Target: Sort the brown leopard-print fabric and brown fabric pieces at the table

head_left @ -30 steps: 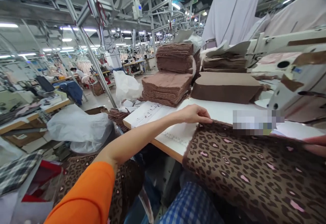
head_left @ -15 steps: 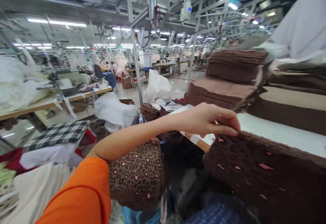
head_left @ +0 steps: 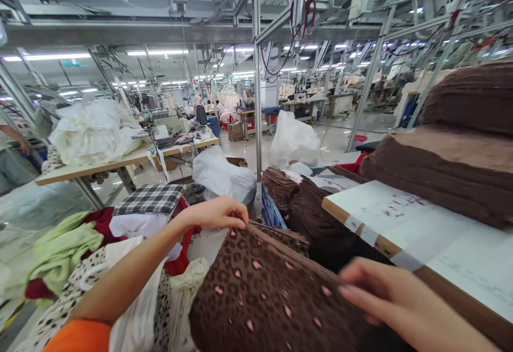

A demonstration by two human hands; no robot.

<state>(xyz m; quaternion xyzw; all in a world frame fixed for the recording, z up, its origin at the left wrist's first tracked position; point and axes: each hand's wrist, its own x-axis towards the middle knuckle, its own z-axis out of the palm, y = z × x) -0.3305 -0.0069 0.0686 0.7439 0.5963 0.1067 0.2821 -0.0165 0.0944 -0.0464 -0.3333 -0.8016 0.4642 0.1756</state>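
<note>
**Brown leopard-print panel (head_left: 260, 298) held between the left hand (head_left: 214, 214) and the right hand (head_left: 401, 304)**

Head view. We saw the upper edge of the panel running on a slant, from the left hand at upper left down toward the right hand at lower right. This edge marked the long axis, and the cloth hung below it toward the wearer. The left hand was closed, its fingers curled to pinch the upper corner. The right hand was blurred, with its fingers (head_left: 352, 280) spread over the far part of the panel; we could not tell whether they gripped it. The left hand lay nearer the blue plastic crate (head_left: 272, 216) and the heap of dark brown fabric (head_left: 316, 221), both just behind the edge. The right hand lay nearer the table (head_left: 441, 288), whose taped wooden edge ran just beyond the fingertips. Stacks of cut brown fabric (head_left: 444, 176) stood past the table's far side. Open aisle floor (head_left: 320, 143) lay well beyond the panel, while a plaid cloth (head_left: 150, 200) and white garments (head_left: 136, 298) crowded the area around the left forearm (head_left: 132, 266).
</note>
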